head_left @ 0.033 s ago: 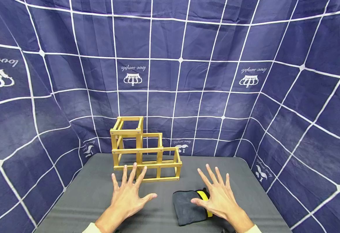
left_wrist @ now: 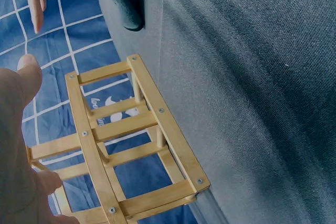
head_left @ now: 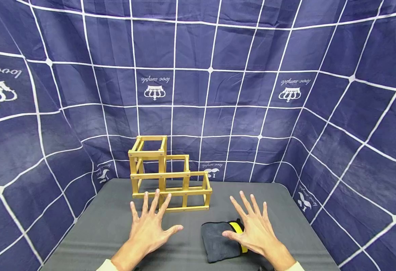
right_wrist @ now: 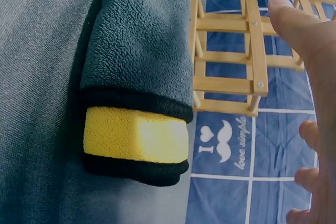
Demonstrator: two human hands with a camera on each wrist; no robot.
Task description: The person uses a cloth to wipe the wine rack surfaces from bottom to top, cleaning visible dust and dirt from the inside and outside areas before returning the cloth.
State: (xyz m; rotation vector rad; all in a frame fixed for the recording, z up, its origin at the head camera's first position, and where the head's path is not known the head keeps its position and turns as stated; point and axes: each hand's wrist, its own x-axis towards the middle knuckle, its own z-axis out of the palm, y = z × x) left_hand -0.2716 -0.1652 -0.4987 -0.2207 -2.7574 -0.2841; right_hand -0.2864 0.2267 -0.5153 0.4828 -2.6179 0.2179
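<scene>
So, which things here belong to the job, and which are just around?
Likely part of the job:
- cloth, near the right hand
- wooden rack, beyond the left hand

Just the setting:
- grey tabletop
- blue backdrop

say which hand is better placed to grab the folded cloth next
Probably the right hand: it is nearer the folded cloth, overlapping part of it in the head view. The left hand is farther off, nearer the wooden rack.

Towel (right_wrist: 144, 40): yellow band (right_wrist: 160, 136) glares pale
Table (right_wrist: 31, 103): soft shadow beside the towel
Rack (head_left: 174, 174): crisp beyond the towel
Curtain (head_left: 191, 45): brightly lit behind the towel
</scene>
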